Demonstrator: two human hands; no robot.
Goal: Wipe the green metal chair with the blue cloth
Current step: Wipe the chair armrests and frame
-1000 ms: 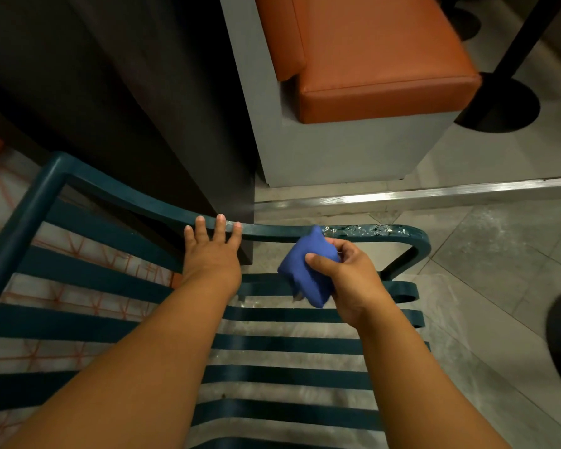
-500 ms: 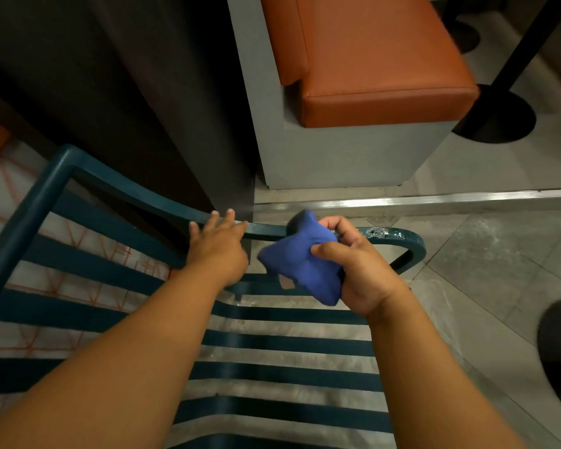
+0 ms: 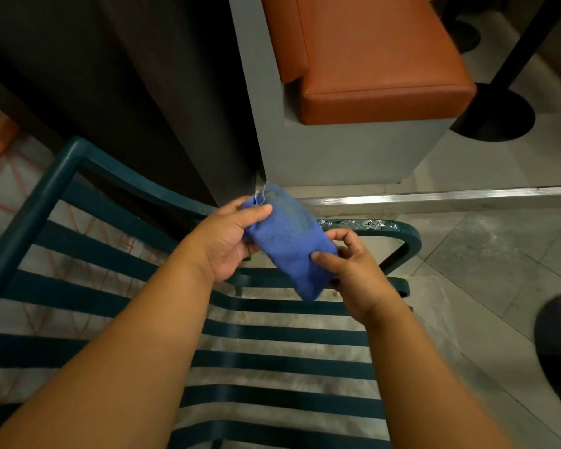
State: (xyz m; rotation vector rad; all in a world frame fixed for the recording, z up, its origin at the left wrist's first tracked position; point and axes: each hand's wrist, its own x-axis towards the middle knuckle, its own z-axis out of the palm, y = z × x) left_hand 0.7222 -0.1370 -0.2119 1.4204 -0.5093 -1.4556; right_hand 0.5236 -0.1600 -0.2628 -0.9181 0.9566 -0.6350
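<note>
— How many things are there to count?

— One blue cloth, one green chair, and two bare hands. I count seven slats across the chair, though the arms cover parts of them.

— Who has the cloth?

— Both. It is folded into a long pad and held in the air above the slats, just in front of the chair's top rail. The left hand pinches its upper end, thumb on top and fingers curled underneath. The right hand grips the lower end, thumb pressed on the face of the cloth, fingers wrapped narrowly round its edge.

— Is the cloth touching the chair?

— No, it hangs clear of it.

— What else is around?

— The rail's right end is chipped and speckled. Beyond it stands a grey bench base with an orange cushion, a dark panel to its left, a metal floor strip, and a black round stand base on the tiles.
</note>
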